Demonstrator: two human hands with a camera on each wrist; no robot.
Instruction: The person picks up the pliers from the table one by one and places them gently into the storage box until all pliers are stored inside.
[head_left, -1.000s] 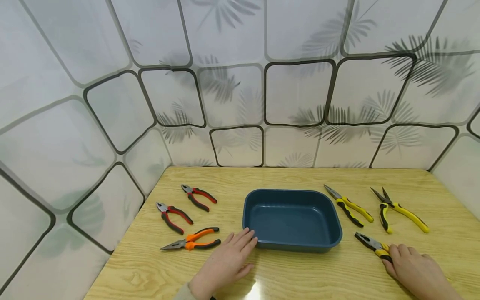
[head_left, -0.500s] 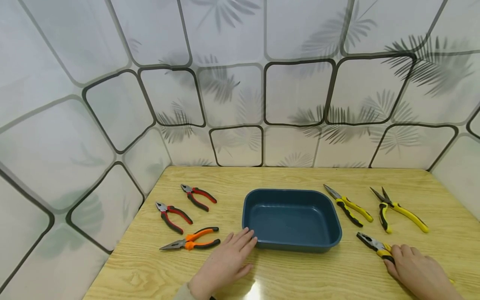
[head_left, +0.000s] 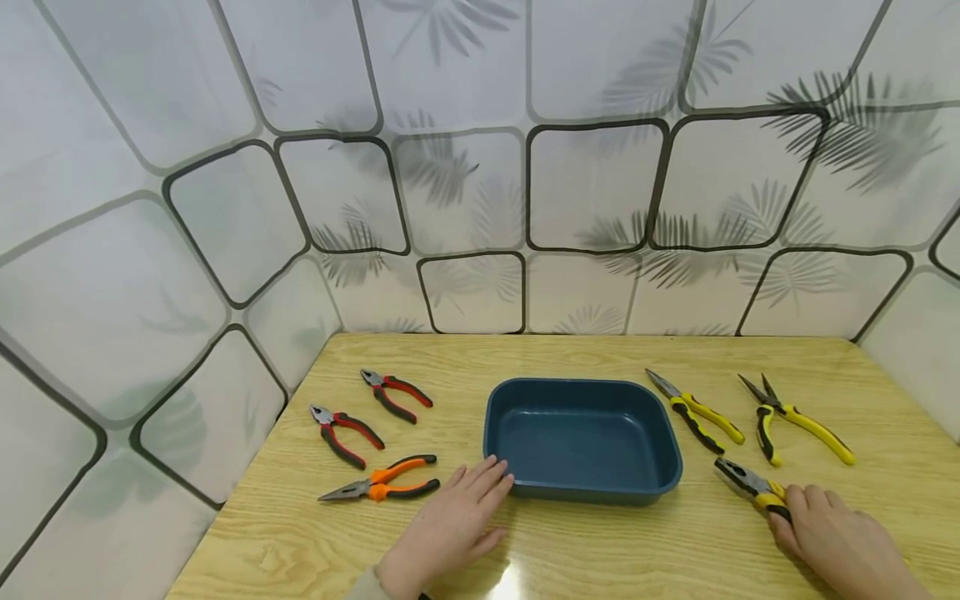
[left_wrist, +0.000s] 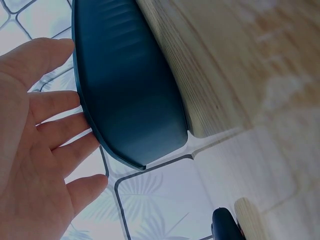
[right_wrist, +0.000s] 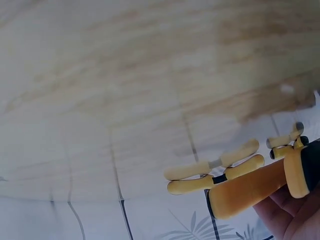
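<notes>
In the head view, my left hand [head_left: 450, 529] rests with straight fingers at the front left corner of a dark blue rectangular baking dish [head_left: 592, 493]. The left wrist view shows those fingertips against the wall of the dish [left_wrist: 125, 80], thumb spread apart. On the right, my right hand [head_left: 843, 537] grips combination pliers [head_left: 742, 479] by their yellow and black handles, with the metal head pointing up and left towards the dish. A yellow handle [right_wrist: 247, 190] juts from the fingers in the right wrist view; most of the other handle is hidden by the hand.
Two yellow-handled long-nose pliers [head_left: 686, 404] [head_left: 783, 408] lie right of the dish. Left of it are two red and black pliers [head_left: 337, 425] [head_left: 390, 392] and orange long-nose pliers [head_left: 378, 483]. A patterned wall covering [head_left: 472, 292] borders the wooden table [head_left: 255, 550].
The pliers in my right hand have shifted slightly, their head moving a little up and to the right. My left hand stays at the dish.
</notes>
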